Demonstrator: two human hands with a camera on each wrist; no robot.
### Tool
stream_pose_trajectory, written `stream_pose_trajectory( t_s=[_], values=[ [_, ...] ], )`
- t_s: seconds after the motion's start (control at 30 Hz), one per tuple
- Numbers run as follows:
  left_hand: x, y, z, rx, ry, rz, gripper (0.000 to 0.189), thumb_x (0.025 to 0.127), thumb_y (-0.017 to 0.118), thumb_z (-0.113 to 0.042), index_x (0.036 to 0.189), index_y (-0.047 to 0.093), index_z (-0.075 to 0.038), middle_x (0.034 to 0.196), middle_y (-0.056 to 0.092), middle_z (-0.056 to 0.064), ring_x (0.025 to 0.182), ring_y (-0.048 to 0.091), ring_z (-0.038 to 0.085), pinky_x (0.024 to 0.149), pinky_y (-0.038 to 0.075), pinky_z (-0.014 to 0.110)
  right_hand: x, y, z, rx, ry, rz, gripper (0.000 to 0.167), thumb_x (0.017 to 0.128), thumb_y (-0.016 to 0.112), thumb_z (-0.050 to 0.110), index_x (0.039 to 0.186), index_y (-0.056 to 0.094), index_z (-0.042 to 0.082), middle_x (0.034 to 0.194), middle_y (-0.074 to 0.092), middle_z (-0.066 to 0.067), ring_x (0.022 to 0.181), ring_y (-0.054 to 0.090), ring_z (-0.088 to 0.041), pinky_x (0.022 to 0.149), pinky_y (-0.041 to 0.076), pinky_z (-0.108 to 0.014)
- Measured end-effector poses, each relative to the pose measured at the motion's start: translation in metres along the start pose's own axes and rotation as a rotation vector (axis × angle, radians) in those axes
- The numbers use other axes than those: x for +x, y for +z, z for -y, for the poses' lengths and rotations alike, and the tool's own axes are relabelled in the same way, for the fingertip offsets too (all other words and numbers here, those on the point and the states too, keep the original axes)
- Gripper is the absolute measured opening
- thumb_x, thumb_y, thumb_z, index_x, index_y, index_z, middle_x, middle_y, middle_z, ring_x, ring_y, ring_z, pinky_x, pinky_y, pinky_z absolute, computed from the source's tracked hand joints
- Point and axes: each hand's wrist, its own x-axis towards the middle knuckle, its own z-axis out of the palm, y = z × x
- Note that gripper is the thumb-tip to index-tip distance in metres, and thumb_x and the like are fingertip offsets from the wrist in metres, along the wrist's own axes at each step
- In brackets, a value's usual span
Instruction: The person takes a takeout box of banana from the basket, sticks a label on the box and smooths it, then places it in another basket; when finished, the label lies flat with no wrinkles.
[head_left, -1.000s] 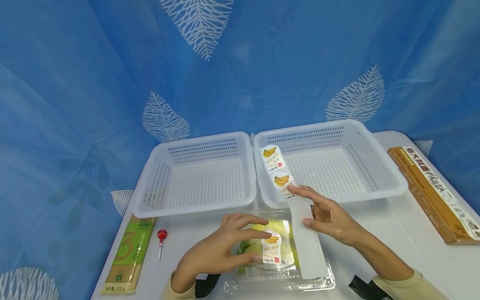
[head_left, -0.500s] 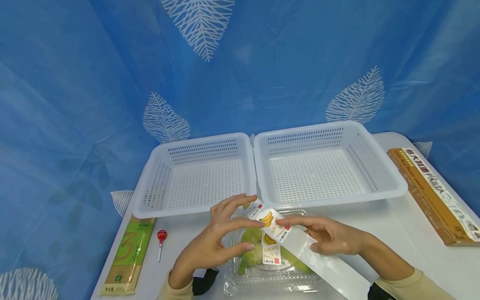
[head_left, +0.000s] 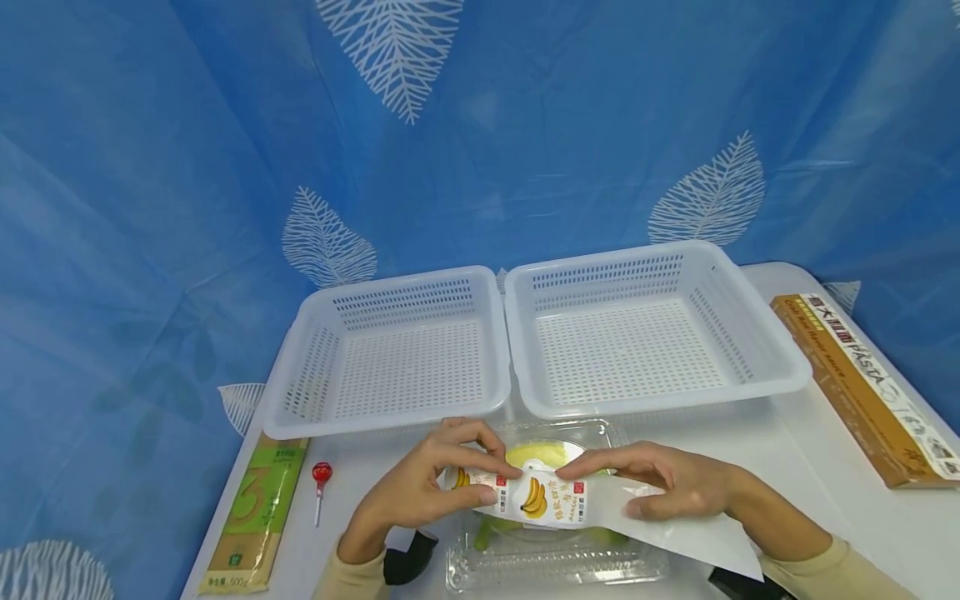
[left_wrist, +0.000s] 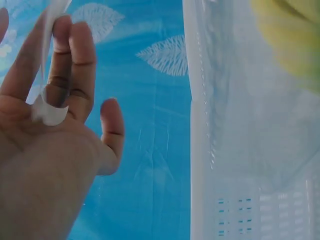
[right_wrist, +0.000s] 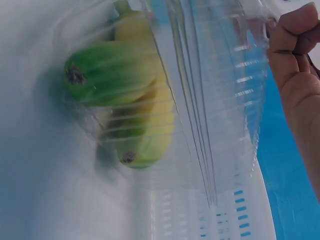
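A strip of banana-printed stickers (head_left: 555,497) on white backing paper stretches level between both hands, low over a clear plastic box (head_left: 555,570). My left hand (head_left: 442,479) pinches its left end between thumb and fingers; in the left wrist view white paper curls against the fingers. My right hand (head_left: 667,483) grips the strip farther right, index fingertip at a sticker's edge and thumb on the backing. The bare backing trails off toward the right forearm. Inside the box lie green and yellow bananas (right_wrist: 115,72), partly hidden by strip and hands in the head view.
Two white perforated baskets, left (head_left: 408,367) and right (head_left: 630,350), stand side by side behind the box. A green noodle packet (head_left: 258,517) and a red lollipop (head_left: 321,473) lie at left. A brown pasta box (head_left: 862,392) lies at right. A blue leaf-patterned curtain (head_left: 525,125) hangs behind.
The sticker strip has swung from upright over the right basket down to level above the box. The left hand, loose over the box before, now pinches its end. The right hand keeps its grip.
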Motion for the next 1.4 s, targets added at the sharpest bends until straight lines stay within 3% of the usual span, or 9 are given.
stream_pose_trajectory(
  t_s=[0.13,0.23,0.47,0.6,0.8,1.0,1.27,1.4],
  values=[
    [-0.003,-0.003,-0.001,-0.136,0.0,0.0,0.029,0.089,0.07,-0.006,0.118,0.07,-0.002,0.108,0.058,0.009,0.097,0.053,0.016,0.079,0.052,0.027,-0.004,-0.002,0.002,0.103,0.001,-0.005,0.059,0.093,0.041,-0.014,0.149,0.033,-0.001,0.155,0.039,-0.008,0.137,0.044,-0.018,0.103,0.047,-0.034],
    [-0.005,-0.006,-0.002,-0.209,-0.008,0.0,0.033,0.089,0.07,-0.005,0.121,0.067,0.001,0.109,0.055,0.013,0.093,0.052,0.017,0.07,0.054,0.026,-0.01,-0.004,0.004,0.13,-0.012,-0.02,0.059,0.093,0.039,-0.018,0.149,0.031,-0.004,0.154,0.039,-0.009,0.131,0.051,-0.021,0.1,0.05,-0.034],
    [-0.01,-0.009,-0.002,-0.221,-0.024,0.012,0.037,0.088,0.071,-0.005,0.124,0.065,0.001,0.111,0.053,0.013,0.094,0.051,0.019,0.07,0.054,0.026,-0.022,-0.006,0.011,0.133,0.091,-0.084,0.055,0.094,0.043,-0.017,0.147,0.034,-0.006,0.15,0.044,-0.011,0.122,0.059,-0.021,0.098,0.05,-0.031],
    [-0.019,-0.009,0.0,-0.225,-0.014,0.006,0.036,0.09,0.069,-0.006,0.125,0.065,0.001,0.11,0.053,0.014,0.094,0.051,0.02,0.068,0.054,0.026,-0.03,-0.004,0.012,0.025,0.132,-0.123,0.051,0.096,0.045,-0.014,0.146,0.039,-0.003,0.145,0.049,-0.01,0.121,0.058,-0.017,0.098,0.049,-0.028],
    [-0.026,-0.009,0.004,-0.193,-0.017,0.009,0.036,0.091,0.067,-0.005,0.126,0.064,0.0,0.111,0.054,0.013,0.096,0.051,0.02,0.075,0.052,0.028,-0.04,0.001,0.009,-0.215,0.174,-0.295,0.046,0.096,0.052,-0.007,0.141,0.048,0.002,0.137,0.055,-0.014,0.112,0.06,-0.012,0.088,0.05,-0.024],
    [-0.032,-0.008,0.008,-0.205,-0.051,0.012,0.037,0.092,0.067,-0.005,0.128,0.063,0.0,0.113,0.055,0.014,0.099,0.052,0.02,0.082,0.052,0.03,-0.043,0.002,0.003,-0.202,0.148,-0.382,0.044,0.095,0.054,-0.008,0.138,0.05,0.002,0.129,0.058,-0.018,0.092,0.061,-0.017,0.076,0.051,-0.029],
    [-0.045,-0.005,0.01,-0.27,-0.133,0.002,0.038,0.089,0.066,0.004,0.127,0.064,0.001,0.114,0.054,0.017,0.098,0.055,0.017,0.078,0.055,0.029,-0.047,0.005,-0.001,-0.17,0.194,-0.379,0.04,0.095,0.054,-0.006,0.135,0.053,-0.001,0.13,0.06,-0.015,0.11,0.06,-0.014,0.09,0.05,-0.025],
    [-0.056,-0.002,0.01,-0.342,-0.188,0.001,0.038,0.089,0.064,0.006,0.127,0.064,0.002,0.112,0.054,0.018,0.1,0.057,0.014,0.077,0.057,0.029,-0.05,0.006,-0.005,-0.257,0.182,-0.414,0.039,0.095,0.057,-0.005,0.134,0.054,0.0,0.126,0.061,-0.013,0.108,0.059,-0.013,0.087,0.049,-0.024]
  ],
)
